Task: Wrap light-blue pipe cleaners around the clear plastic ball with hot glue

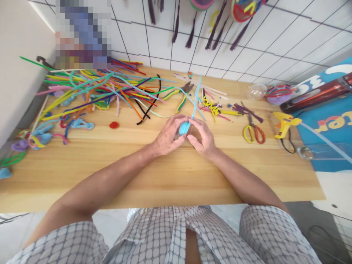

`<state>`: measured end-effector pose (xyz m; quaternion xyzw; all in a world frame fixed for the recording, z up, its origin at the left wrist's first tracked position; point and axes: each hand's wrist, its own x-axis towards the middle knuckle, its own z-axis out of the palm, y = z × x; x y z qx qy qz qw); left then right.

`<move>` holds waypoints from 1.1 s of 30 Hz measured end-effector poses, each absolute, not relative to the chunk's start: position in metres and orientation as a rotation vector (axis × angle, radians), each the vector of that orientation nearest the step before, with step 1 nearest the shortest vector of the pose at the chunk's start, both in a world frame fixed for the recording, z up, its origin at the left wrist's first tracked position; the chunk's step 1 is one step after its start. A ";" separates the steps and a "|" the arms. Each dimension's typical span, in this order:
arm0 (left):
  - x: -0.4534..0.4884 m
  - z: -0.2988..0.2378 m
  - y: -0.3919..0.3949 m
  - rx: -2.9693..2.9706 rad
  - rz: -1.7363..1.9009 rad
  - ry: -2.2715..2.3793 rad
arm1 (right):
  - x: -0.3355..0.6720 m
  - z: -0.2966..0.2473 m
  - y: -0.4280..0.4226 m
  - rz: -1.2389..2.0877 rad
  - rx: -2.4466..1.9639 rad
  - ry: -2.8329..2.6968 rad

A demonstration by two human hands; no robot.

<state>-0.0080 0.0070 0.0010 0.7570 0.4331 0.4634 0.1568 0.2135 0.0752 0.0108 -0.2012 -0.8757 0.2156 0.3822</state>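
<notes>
Yellow-green pliers (187,88) lie just beyond the blue coil (184,128).

Blue coil (184,127): its sides are covered by the left grip (169,135) and the right grip (202,137).
Pixelled patch (84,33): beyond the grips, to the left; content cannot be told.
Round hanging piece (242,16): beyond the grips, to the right; the top edge cuts it.
Red cylinder (320,93): far right of the grips, cut by the right edge.
Blue bits (229,105): right of the grips, too small to tell.
</notes>
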 end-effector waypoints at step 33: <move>-0.006 -0.013 0.016 2.024 1.489 1.298 | 0.434 0.032 0.136 0.071 -1.508 -1.247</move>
